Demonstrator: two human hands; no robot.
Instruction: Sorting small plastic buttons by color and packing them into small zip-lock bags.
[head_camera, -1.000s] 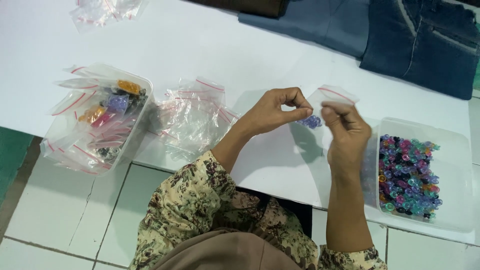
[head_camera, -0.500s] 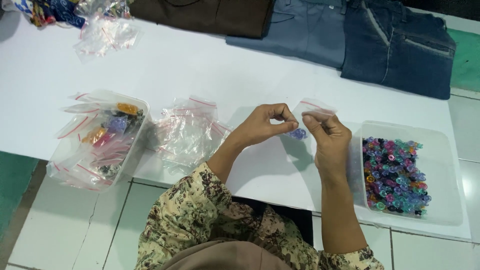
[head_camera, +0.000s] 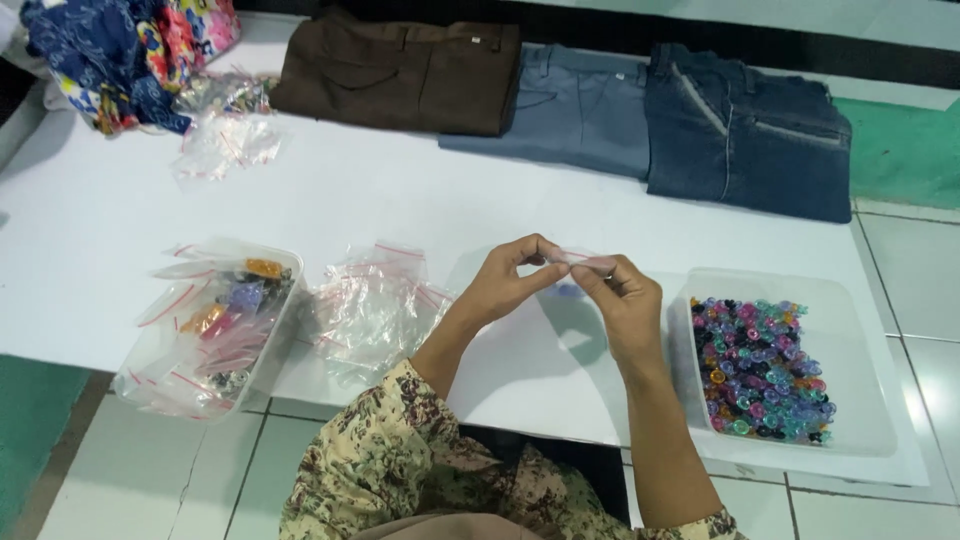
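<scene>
Clear small bag (head_camera: 578, 262) between pinched fingers (head_camera: 545, 262)

Both hands raised, fingertips pinched together.
Left hand (head_camera: 510, 280) meets right hand (head_camera: 622, 300) at the thumbs; forearms converge upward from the torso.

View: you've got one camera, on your head, no second view to share with.
Facing: it tilts steeply down and forward over the white worktop (head_camera: 420, 200).
Nearness: close, arm's reach; your own forearms fill the lower middle.
Reach: far edge shows folded trousers (head_camera: 745, 125), tiled floor (head_camera: 900, 260) at right.
</scene>
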